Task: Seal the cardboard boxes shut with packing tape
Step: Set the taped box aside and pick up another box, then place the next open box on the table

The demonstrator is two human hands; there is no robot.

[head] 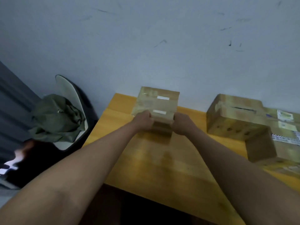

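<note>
Three cardboard boxes [233, 117] on table [162, 168]; both hands [144, 120] grip one box [156, 104].

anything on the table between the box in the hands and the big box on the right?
Nothing: in the head view, only bare wooden table separates the held box from the larger box.

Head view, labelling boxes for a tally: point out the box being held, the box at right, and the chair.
held box [159, 99], head view, its top face.
right box [233, 117], head view, its top face.
chair [68, 88], head view, its backrest.
</note>
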